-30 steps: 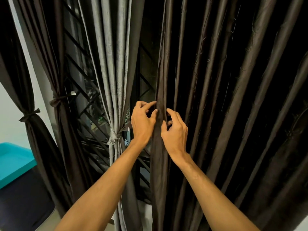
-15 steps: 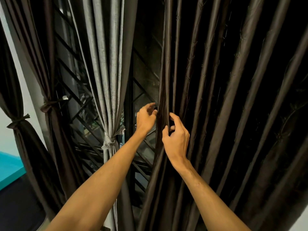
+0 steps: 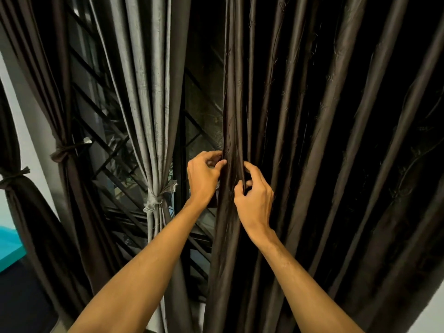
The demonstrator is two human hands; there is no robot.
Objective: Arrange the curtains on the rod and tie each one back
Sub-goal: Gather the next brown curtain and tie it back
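At the leading edge of the dark brown pleated satin curtain (image 3: 312, 140), the left hand (image 3: 204, 179) pinches the outermost fold while the right hand (image 3: 254, 200) curls closed around neighbouring pleats, seemingly gathering them. Leftward, the grey textured curtain (image 3: 149, 92) hangs tied back beside the black window grille (image 3: 103, 145).
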